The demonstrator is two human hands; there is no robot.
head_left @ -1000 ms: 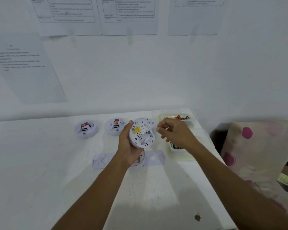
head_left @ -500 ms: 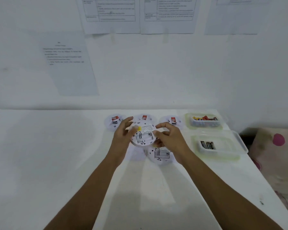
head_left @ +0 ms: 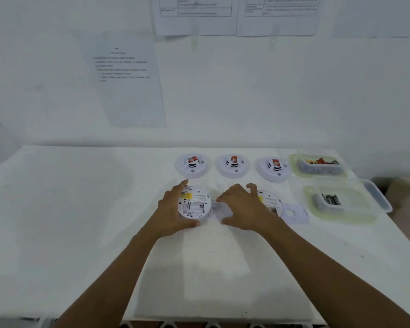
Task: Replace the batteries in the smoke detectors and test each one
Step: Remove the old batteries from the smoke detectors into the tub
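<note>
A white smoke detector (head_left: pixel 194 204) lies back side up on the white table (head_left: pixel 81 209), its yellow label and battery bay showing. My left hand (head_left: pixel 173 211) curls around its left edge. My right hand (head_left: pixel 244 207) hovers spread over a second upturned detector (head_left: pixel 271 202), partly hiding it, and holds nothing. Three more detectors (head_left: pixel 192 165) (head_left: pixel 233 165) (head_left: pixel 273 168) stand face up in a row behind. A flat white mounting plate (head_left: pixel 294 213) lies to the right of the second detector.
At the back right a clear tub (head_left: pixel 317 165) holds red and dark batteries. In front of it a second clear tub (head_left: pixel 339 202) holds black batteries, with its lid (head_left: pixel 376 195) beside it. Printed sheets hang on the wall. The table's right edge runs near the tubs.
The detector held up in my left hand has come down onto the table at the left. My right hand has let go of it and spread over the second detector. The view has shifted left.
</note>
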